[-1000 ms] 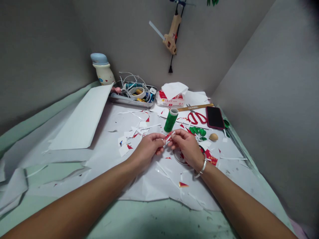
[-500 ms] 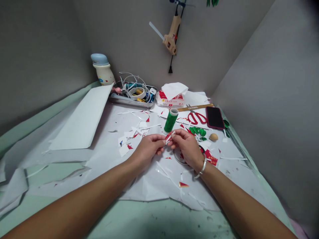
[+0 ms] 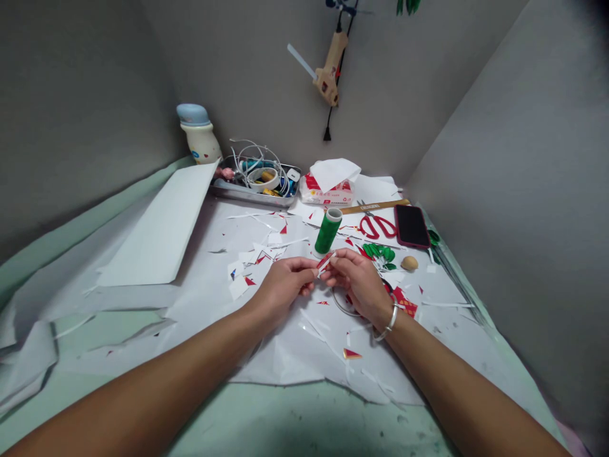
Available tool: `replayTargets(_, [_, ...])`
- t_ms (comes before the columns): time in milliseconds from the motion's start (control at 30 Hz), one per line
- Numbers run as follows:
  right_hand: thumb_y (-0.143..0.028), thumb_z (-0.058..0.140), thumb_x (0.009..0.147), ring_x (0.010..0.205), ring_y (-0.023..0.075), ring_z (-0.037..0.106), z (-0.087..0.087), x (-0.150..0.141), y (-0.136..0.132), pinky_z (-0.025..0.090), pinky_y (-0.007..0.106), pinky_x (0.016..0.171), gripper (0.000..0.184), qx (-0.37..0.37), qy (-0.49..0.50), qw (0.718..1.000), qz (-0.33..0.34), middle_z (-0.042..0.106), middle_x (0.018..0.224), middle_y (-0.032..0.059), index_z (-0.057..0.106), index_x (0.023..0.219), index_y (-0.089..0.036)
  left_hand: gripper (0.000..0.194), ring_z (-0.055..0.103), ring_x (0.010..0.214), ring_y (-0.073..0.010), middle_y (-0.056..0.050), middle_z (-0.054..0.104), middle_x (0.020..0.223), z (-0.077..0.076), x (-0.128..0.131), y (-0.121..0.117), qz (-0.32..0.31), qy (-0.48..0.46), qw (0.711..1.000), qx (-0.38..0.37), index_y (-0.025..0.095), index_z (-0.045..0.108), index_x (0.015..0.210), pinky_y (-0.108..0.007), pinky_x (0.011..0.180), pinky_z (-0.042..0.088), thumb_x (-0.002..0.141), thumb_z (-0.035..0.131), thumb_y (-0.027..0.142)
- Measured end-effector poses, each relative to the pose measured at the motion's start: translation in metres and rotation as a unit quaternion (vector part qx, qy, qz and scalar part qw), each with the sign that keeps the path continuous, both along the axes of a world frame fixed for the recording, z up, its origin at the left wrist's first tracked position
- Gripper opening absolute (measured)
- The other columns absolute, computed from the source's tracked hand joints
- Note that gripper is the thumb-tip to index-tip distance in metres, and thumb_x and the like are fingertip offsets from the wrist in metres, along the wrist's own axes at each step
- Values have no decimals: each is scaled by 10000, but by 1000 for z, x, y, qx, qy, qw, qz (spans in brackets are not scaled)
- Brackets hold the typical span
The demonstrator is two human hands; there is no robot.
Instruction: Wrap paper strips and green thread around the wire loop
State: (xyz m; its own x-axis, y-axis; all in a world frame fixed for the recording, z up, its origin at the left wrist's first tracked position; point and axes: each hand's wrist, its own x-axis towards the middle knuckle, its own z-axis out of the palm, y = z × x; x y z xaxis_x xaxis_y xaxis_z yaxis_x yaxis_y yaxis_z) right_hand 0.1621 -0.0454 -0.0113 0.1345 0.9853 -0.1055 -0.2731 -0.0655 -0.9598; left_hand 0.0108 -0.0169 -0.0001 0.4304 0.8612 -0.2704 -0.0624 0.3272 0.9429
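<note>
A small red and white strip of paper (image 3: 325, 261) is pinched between my two hands, in the middle of the table. My left hand (image 3: 288, 279) grips its lower left end, thumb pressed against the fingers. At the upper right end, my right hand (image 3: 354, 276) is closed on the same strip; a silver bangle circles that wrist. Just beyond the fingertips a spool of green thread (image 3: 328, 230) stands upright. Under and beside the right hand lie a thin ring (image 3: 343, 303) and red paper (image 3: 405, 302), both partly hidden.
Paper scraps (image 3: 239, 289) litter the white covering sheet. Green leaf-like pieces (image 3: 379, 251), a small round tan object (image 3: 409, 263), red-handled scissors (image 3: 377, 225), a ruler (image 3: 375, 206) and a phone (image 3: 412, 226) lie right. Behind are a metal tray (image 3: 257, 198) and tissues (image 3: 328, 190); a glue gun (image 3: 330, 70) hangs above.
The whole view has shifted very slightly. The right fingers have moved a little along the paper strip's upper end; both hands still grip it.
</note>
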Motion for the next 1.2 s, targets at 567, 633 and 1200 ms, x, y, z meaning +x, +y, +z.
replayTargets(567, [-364,681,778,586,99,623,-4,4,1,497,187,534,198,22,-74,996,-40,675,679,1,635,792,-172,122,519,585,-91,-52,610,746,5,-1,1,-37,-10,999,-24,120,694,795,-212,492,375,727,643,207])
replayTargets(633, [-378,685,771,585,101,622,-3,4,1,494,194,537,212,21,-74,996,-43,676,680,1,638,792,-172,117,499,563,-85,-40,598,686,4,-2,1,-33,5,999,-20,128,704,788,-207,485,354,714,659,206])
replayTargets(1200, [-384,687,766,559,109,613,-5,3,1,480,209,543,223,14,-69,997,-42,677,643,8,637,803,-170,126,441,486,-77,17,523,552,1,1,-2,-25,42,998,36,126,658,791,-204,477,325,732,620,230])
